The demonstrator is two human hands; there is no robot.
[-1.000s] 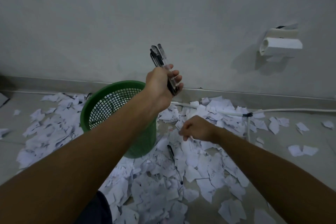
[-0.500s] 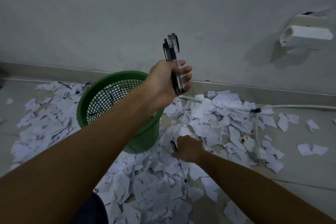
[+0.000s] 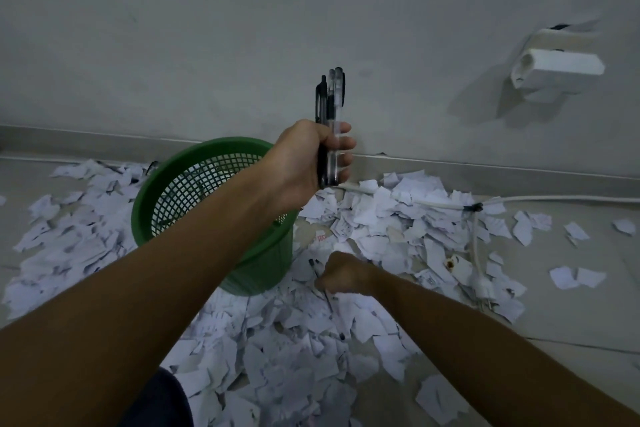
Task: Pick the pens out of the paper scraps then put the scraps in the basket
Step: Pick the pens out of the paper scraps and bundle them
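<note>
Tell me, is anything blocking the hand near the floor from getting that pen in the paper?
Nothing visible blocks it. The right hand is already down on the pen on the floor, fingers curled at its shaft, with scraps lying around rather than over that part. The left hand holds the other pens up, out of the way.

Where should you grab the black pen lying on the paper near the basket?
Pinch the thin black pen by its bare upper end from above, near where the right hand is already closing. It lies flat on the white paper scraps, its lower part partly covered, beside the green mesh basket.
</note>
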